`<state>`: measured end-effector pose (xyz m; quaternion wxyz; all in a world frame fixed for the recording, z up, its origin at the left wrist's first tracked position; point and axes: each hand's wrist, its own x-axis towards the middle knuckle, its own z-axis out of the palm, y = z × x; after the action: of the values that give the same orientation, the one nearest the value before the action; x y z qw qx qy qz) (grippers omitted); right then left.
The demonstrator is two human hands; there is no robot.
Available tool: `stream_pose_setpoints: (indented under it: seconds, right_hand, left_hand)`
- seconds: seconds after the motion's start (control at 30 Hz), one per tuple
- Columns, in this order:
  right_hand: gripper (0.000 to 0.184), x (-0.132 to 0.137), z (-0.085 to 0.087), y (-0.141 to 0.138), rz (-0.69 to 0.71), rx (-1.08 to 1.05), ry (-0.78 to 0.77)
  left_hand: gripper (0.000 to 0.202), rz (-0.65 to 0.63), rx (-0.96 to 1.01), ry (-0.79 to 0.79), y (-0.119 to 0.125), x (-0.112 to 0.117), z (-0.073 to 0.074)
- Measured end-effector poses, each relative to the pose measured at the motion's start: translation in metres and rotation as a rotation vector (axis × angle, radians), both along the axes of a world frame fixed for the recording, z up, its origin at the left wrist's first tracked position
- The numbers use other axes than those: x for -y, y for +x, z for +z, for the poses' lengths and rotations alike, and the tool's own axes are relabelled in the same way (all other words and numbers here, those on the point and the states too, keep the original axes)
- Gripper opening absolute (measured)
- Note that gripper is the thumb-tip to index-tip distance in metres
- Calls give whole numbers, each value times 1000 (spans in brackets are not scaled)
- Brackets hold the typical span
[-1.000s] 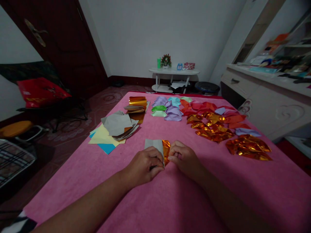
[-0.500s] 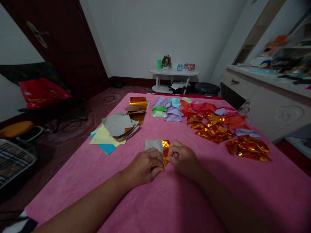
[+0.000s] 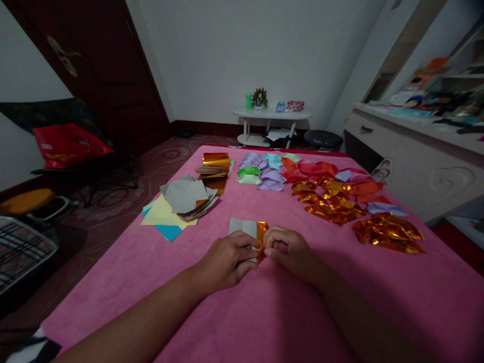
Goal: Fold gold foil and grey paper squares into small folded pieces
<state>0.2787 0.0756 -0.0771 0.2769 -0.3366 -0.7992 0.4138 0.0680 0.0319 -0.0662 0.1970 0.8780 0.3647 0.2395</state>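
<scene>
Both my hands rest on a pink tablecloth [image 3: 264,312] and work one sheet of foil paper [image 3: 249,229], grey on one face and shiny orange on the other. My left hand [image 3: 227,259] presses down on the grey part with its fingers curled over it. My right hand [image 3: 289,252] pinches the orange folded edge between thumb and fingertips. The near part of the sheet is hidden under my fingers.
A loose stack of flat sheets [image 3: 177,204] lies to the left, with gold foil sheets [image 3: 215,164] behind it. Folded pastel pieces [image 3: 260,174] sit at the far middle. Several folded orange and red foil pieces [image 3: 340,199] spread to the right. A white cabinet [image 3: 423,161] stands alongside.
The orange flap has narrowed as my right hand folded it toward the grey part. My hands stayed in nearly the same spot.
</scene>
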Motion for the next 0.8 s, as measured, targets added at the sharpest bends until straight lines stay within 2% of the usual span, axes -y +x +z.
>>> stream_pose_setpoints:
  seconds: [0.33,0.5,0.8]
  right_hand:
    - [17,8,2,-8,-122,168,225]
    - [19,10,-1,-13,-181,227,274]
    - [15,11,-2,-15,-205,321,326]
  left_hand:
    - [17,-9,35,0,0,-1,-6]
    - [14,-4,56,-10,1,0,-5]
    - [10,21,106,-35,1,1,-7]
